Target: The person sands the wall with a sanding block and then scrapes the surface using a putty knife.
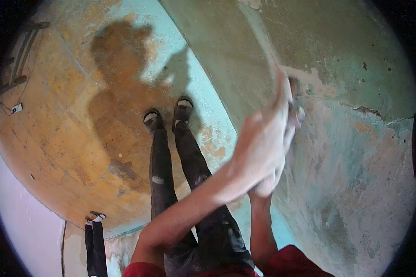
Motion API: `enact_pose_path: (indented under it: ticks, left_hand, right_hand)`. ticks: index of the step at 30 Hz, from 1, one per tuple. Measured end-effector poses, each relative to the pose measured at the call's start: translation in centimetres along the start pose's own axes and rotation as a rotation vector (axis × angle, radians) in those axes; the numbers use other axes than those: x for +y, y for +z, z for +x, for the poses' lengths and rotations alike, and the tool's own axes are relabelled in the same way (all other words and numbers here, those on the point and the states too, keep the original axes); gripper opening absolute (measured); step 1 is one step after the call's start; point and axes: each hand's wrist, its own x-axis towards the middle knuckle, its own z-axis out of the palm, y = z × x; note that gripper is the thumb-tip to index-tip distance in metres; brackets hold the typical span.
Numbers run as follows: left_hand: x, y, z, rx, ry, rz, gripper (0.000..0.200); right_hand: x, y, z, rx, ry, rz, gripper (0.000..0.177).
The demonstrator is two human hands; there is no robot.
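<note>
My left hand [262, 143] reaches across in front of my right hand [266, 184] and hides most of it. The two overlap closely, before a worn green and grey wall [337, 184]. Blurred by motion, the left hand's fingers stretch upward, held straight. Beyond them a few fingertips show, along with a dark brownish patch; whether anything is held between the hands I cannot tell. The right forearm rises from below, its palm and most fingers behind the left hand.
Worn sandals stand on the patchy orange floor [69, 138] below me, beside my shadow. A dark wooden frame [23, 57] and a small white box [16, 108] with a cord lie left. Another person's legs [95, 249] show lower left. A crack [370, 111] crosses the wall.
</note>
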Motion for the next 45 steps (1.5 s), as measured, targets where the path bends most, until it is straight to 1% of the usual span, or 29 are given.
enact_pose_path:
  ticks: [1,2,3,5,6,7,9,10,13,14,15,17,18,19,21,22,23,24,25,27,28,32,34,35,37,39,42,44,45]
  left_hand:
    - [0.4,-1.1,0.9,-0.091,-0.172,-0.062,0.074]
    - [0.3,-1.5,0.7,0.039,0.057,0.088,0.073]
    - [0.2,-1.3,0.3,0.045,0.054,0.092,0.073]
    - [-0.3,0.1,-1.1,-0.141,-0.134,-0.043,0.072]
    - [-0.9,1.2,-1.6,0.059,0.104,0.063,0.071]
    - [0.0,0.1,-0.9,0.061,0.109,0.064,0.071]
    - [1.4,-2.0,0.8,-0.170,-0.291,-0.079,0.073]
    - [-0.1,-1.6,0.9,0.003,-0.025,0.040,0.073]
    - [0.4,-1.2,-0.2,-0.126,-0.157,-0.024,0.073]
    - [-0.3,0.1,-1.0,-0.053,-0.016,-0.009,0.073]
    - [0.1,-0.1,-0.7,-0.050,-0.012,-0.016,0.073]
    - [0.6,-0.8,0.2,-0.071,-0.206,-0.143,0.074]
    - [0.0,-1.5,0.9,-0.034,-0.126,-0.036,0.072]
    - [-0.6,-1.8,1.0,0.041,0.040,0.018,0.069]
    - [0.6,-2.0,0.1,-0.196,-0.253,-0.071,0.066]
    - [0.4,-1.2,-0.6,-0.133,-0.144,-0.056,0.066]
    - [0.2,-0.4,-1.1,-0.070,-0.041,-0.043,0.065]
    - [0.9,-1.1,-0.6,-0.169,-0.176,-0.077,0.063]
    - [0.6,-1.2,-0.5,-0.169,-0.174,-0.082,0.063]
    - [-0.1,-1.7,-0.6,-0.102,-0.072,-0.073,0.065]
    - [0.3,-2.1,-0.4,-0.154,-0.137,-0.020,0.063]
    - [-0.1,-1.8,-0.6,-0.104,-0.071,-0.015,0.051]
    - [-0.1,-2.2,-0.7,-0.112,-0.131,-0.043,0.051]
    - [-0.1,-2.4,-0.9,-0.124,-0.203,-0.076,0.051]
    - [-3.1,-2.7,-2.6,-0.044,-0.090,-0.191,0.042]
    - [-2.3,-5.7,-4.1,-0.042,-0.460,-0.149,0.037]
    - [-6.8,-7.2,-7.1,0.115,-0.465,-0.029,0.034]
    - [-8.3,-7.9,-8.4,0.307,-0.651,-0.323,0.032]
    - [-8.3,-8.2,-8.5,0.313,-0.652,-0.320,0.032]
  right_hand:
    - [1.2,-0.5,0.6,-0.077,0.137,0.084,0.052]
    - [4.0,0.1,1.1,-0.022,-0.236,-0.057,0.046]
    - [2.4,1.4,0.7,-0.030,-0.236,-0.055,0.046]
    - [-2.5,3.6,-0.4,0.141,-0.217,-0.169,0.040]
    - [-0.2,0.9,-1.0,0.032,-0.186,-0.089,0.040]
    - [0.4,0.7,-0.4,0.031,-0.191,-0.088,0.040]
    - [1.2,0.6,0.9,-0.127,-0.315,0.002,0.041]
    - [1.9,1.3,0.6,-0.026,-0.212,-0.188,0.043]
    - [-0.6,2.8,-0.5,0.072,-0.272,-0.138,0.042]
    - [-0.8,2.4,-0.2,0.069,-0.280,-0.140,0.042]
    - [-0.9,1.4,0.1,-0.038,-0.245,-0.051,0.042]
    - [-0.2,-0.5,0.3,-0.240,-0.169,0.125,0.043]
    - [2.2,1.2,-0.5,0.066,-0.044,0.076,0.043]
    - [2.1,2.1,0.1,0.086,-0.166,-0.077,0.040]
    - [0.9,3.0,-0.7,0.113,-0.331,-0.136,0.038]
    - [0.2,2.8,-1.1,0.111,-0.335,-0.133,0.038]
    - [-0.5,2.0,-1.8,0.082,-0.154,0.007,0.040]
    - [-0.8,1.5,-2.2,0.060,0.025,0.144,0.041]
    - [0.0,1.3,-1.9,0.062,0.023,0.139,0.041]
    - [2.8,2.0,-1.4,0.046,-0.224,-0.028,0.043]
    - [1.7,3.4,-1.8,0.127,-0.370,-0.266,0.041]
    - [0.1,4.1,-0.7,0.190,-0.543,-0.174,0.037]
    - [-1.7,1.3,0.2,-0.002,0.072,0.087,0.036]
    - [-3.1,0.2,1.3,-0.050,0.101,0.020,0.036]
    - [-5.4,-1.7,1.4,-0.149,0.088,-0.102,0.035]
    - [-5.8,-3.6,-0.6,-0.223,0.050,-0.190,0.036]
    - [0.0,-7.0,-3.8,-0.255,0.139,-0.429,0.037]
    - [4.8,-8.5,-6.5,-0.222,0.251,-0.476,0.034]
    - [6.2,-8.5,-8.1,-0.205,0.357,-0.475,0.032]
